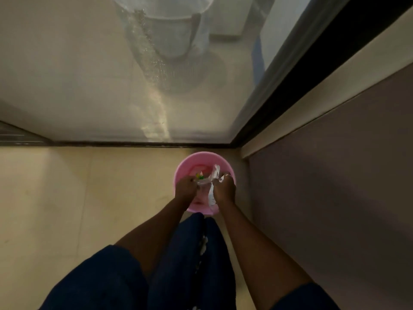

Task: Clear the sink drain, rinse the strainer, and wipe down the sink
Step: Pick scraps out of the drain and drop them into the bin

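A pink bucket [190, 163] stands on the beige floor in the corner, below a glass door. Over its mouth my left hand [186, 187] and my right hand [225, 187] both grip a clear plastic bag [212, 193]. The bag stretches between the hands, and one crumpled end hangs down along my right wrist. Small green and yellow scraps [199, 176] show near my left fingers, inside the bag or the bucket; I cannot tell which. No sink or strainer is in view.
A frosted glass door [111, 74] with a dark sill [134, 144] runs across ahead; a pale bucket shape [176, 30] shows behind it. A dark door frame [290, 74] and a purplish wall [335, 175] close off the right. Beige floor tiles [67, 198] extend to the left.
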